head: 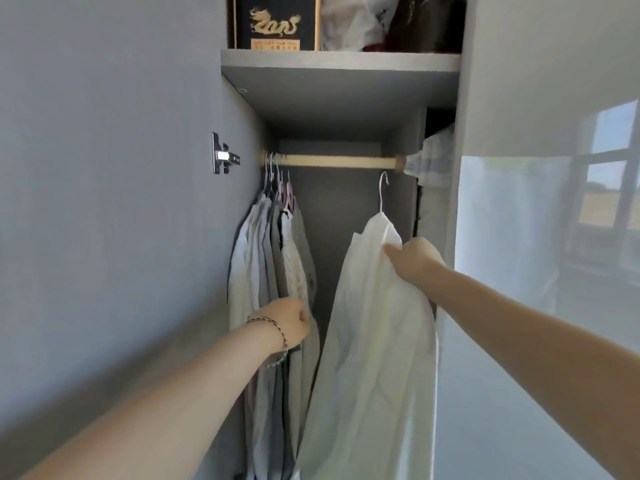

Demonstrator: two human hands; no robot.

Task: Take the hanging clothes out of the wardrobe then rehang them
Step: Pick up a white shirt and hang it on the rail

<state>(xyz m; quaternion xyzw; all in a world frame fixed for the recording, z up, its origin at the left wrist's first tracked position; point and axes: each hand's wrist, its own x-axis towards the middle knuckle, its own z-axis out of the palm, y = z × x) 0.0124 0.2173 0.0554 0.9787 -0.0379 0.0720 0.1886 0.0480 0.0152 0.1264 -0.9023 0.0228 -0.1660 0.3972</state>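
Observation:
A wooden rail (339, 161) runs across the open grey wardrobe. Several pale shirts (266, 271) hang bunched at its left end on hangers. My right hand (414, 259) grips the shoulder of a white shirt (374, 341) on a hanger whose metal hook (383, 192) is below the rail, not on it. My left hand (287, 323), with a bracelet at the wrist, has its fingers curled against the rightmost grey hanging garment (304, 358); whether it grips the cloth is hidden.
The open wardrobe door (121, 202) with a metal hinge (223, 157) stands on the left. A shelf (341, 62) above the rail holds a dark box with a gold dragon (275, 24) and bags. A glossy closed door (536, 237) is on the right.

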